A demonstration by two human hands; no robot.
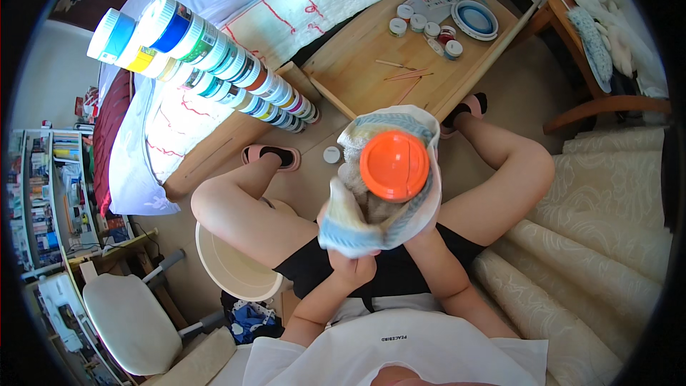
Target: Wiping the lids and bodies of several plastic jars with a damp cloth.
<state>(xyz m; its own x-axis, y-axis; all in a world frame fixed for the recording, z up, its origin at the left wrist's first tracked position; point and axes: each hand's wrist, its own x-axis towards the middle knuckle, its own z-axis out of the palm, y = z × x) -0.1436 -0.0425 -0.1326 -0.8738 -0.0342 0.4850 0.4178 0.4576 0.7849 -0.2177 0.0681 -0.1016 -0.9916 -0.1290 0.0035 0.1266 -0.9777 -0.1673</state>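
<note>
A white cloth [352,236] with blue leaf patterns is bunched up in front of my lap. Inside its folds sits a round orange lid [394,165], facing up; whatever is under the lid is hidden by the cloth. My left hand [353,269] grips the cloth's near lower edge with closed fingers. From the right, my right hand [423,237] comes up under the cloth and holds the bundle from below; its fingers are mostly covered. On the floor just left of the cloth lies a small white jar lid [331,154].
Two tall stacks of paint jars [214,57] rise at the left front. A wooden drawer [343,75] holds small jars [432,29], thin brushes [409,76] and a blue-white round dish [475,19]. A cream bucket [239,264] stands by my left leg; a wooden chair [607,114] is far right.
</note>
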